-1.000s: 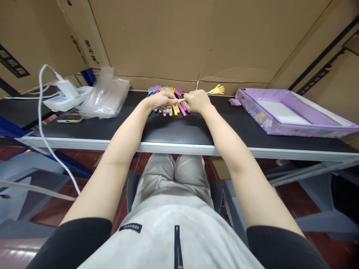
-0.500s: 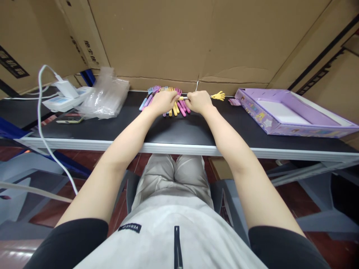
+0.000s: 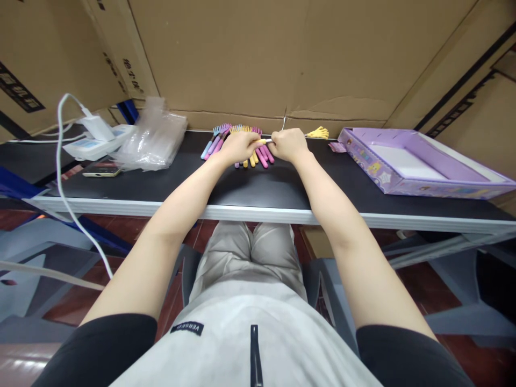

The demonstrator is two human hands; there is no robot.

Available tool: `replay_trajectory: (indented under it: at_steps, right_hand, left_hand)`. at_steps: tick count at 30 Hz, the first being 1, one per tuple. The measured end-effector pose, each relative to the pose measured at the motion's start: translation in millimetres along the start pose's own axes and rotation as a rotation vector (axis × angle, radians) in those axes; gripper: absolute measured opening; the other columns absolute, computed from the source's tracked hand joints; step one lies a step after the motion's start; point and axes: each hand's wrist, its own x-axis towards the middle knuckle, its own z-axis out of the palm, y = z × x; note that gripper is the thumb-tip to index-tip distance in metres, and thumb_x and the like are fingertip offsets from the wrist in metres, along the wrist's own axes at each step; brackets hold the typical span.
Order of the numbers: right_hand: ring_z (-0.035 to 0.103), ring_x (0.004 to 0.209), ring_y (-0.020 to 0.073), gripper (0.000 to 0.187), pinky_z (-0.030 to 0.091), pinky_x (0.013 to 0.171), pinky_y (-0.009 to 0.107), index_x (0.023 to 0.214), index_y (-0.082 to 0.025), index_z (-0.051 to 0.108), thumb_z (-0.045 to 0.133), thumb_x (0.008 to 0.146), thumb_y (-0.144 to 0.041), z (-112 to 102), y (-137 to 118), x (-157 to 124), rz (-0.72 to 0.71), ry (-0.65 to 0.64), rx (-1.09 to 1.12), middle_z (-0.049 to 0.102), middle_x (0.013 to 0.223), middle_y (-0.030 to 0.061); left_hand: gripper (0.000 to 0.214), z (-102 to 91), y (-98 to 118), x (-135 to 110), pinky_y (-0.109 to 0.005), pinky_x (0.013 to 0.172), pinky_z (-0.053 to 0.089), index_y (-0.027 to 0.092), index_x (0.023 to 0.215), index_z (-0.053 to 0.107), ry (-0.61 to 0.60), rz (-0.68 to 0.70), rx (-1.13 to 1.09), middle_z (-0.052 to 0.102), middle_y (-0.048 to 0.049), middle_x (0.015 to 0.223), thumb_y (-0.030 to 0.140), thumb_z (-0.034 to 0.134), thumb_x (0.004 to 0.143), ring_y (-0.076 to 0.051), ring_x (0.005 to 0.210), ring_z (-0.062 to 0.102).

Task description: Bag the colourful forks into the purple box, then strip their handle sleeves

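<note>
A yellow back scratcher (image 3: 318, 133) with a small hand-shaped end lies crosswise between my hands. My left hand (image 3: 241, 146) is closed on its yellow handle at the left. Its thin metal shaft shows in the short gap between the hands. My right hand (image 3: 288, 145) is wrapped round the shaft, and the yellow hand-shaped end sticks out to the right of it. Under and behind my hands lies a row of similar pieces in blue, purple, yellow and pink, with pink handles (image 3: 263, 156) pointing toward me. My left hand hides part of this row.
To the right stands a shallow purple open box (image 3: 387, 171), with a small pink packet (image 3: 337, 147) beside it. Clear plastic bags (image 3: 155, 140), a phone (image 3: 101, 170) and a white power strip (image 3: 91, 148) with a plugged cable are at the left. Cardboard (image 3: 242, 59) walls the back.
The yellow hand-shaped end has shifted slightly right and turned, so its fingers look less spread. Both hands keep their grip with only small movement.
</note>
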Motion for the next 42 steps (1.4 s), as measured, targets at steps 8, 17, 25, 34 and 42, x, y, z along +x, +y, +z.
replay_trajectory:
  at_steps: [8,17,25,34,42]
  right_hand:
    - [0.078,0.114,0.0472,0.056,0.051,0.097,0.049,0.136,0.004,0.082,0.042,0.107,-0.023,-2.2,-2.3,2.0,-0.047,0.013,-0.015,0.082,0.124,0.0368]
    - [0.074,0.113,0.0480,0.058,0.048,0.097,0.052,0.137,0.002,0.079,0.040,0.107,-0.028,-6.2,-3.0,5.7,-0.044,0.035,0.018,0.080,0.125,0.0379]
    - [0.072,0.116,0.0474,0.057,0.048,0.097,0.051,0.138,0.001,0.079,0.037,0.109,-0.026,-8.1,-6.5,5.5,-0.070,0.052,0.022,0.079,0.127,0.0370]
    - [0.071,0.117,0.0494,0.054,0.049,0.098,0.056,0.134,0.001,0.080,0.044,0.105,-0.026,-2.3,2.1,8.2,-0.068,0.107,0.053,0.080,0.120,0.0360]
    - [0.072,0.114,0.0470,0.053,0.049,0.097,0.054,0.132,-0.001,0.082,0.044,0.105,-0.027,-1.9,2.0,8.0,-0.061,0.112,0.045,0.081,0.118,0.0336]
  left_hand:
    - [0.047,-16.8,1.7,1.4,-0.029,0.062,0.027,0.021,0.071,0.058,-0.253,-0.169,-0.445,0.042,0.0063,0.059,0.047,0.080,0.105,-0.010,0.057,0.032]
    - [0.050,-41.2,2.9,-3.8,-0.028,0.055,0.019,0.020,0.080,0.065,-0.397,-0.238,-0.638,0.033,0.0094,0.055,0.060,0.088,0.098,-0.006,0.047,0.023]
    - [0.054,-47.7,-6.9,-3.4,-0.032,0.055,0.024,0.020,0.080,0.069,-0.431,-0.207,-0.580,0.032,0.0065,0.057,0.070,0.086,0.094,-0.008,0.048,0.026]
    - [0.055,-45.5,-8.9,-1.2,-0.036,0.059,0.029,0.021,0.083,0.073,-0.403,-0.185,-0.518,0.029,0.0056,0.060,0.075,0.078,0.094,-0.011,0.050,0.028]
    - [0.053,-45.3,-9.9,-1.4,-0.036,0.061,0.029,0.022,0.084,0.074,-0.404,-0.226,-0.524,0.032,0.0048,0.061,0.073,0.079,0.094,-0.012,0.050,0.030]
